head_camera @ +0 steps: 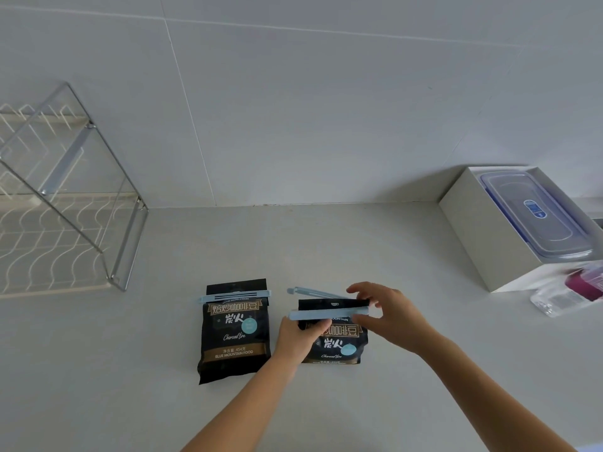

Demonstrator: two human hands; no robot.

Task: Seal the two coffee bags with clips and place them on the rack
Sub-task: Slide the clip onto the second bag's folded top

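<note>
Two black coffee bags stand on the pale counter. The left bag (234,334) has a light blue clip (235,297) closed across its top. On the right bag (339,340) a second blue clip (326,313) straddles the top, its two arms spread apart, one arm behind the bag. My left hand (301,337) grips the right bag's left edge, thumb under the clip's front arm. My right hand (388,316) pinches the clip's hinged right end. The wire rack (65,203) stands at the far left, with nothing on its shelves.
At the right, a white box (489,236) against the wall holds a lidded plastic container (535,213). In front of the box lies a clear packet with a magenta item (571,288). A tiled wall rises behind the counter.
</note>
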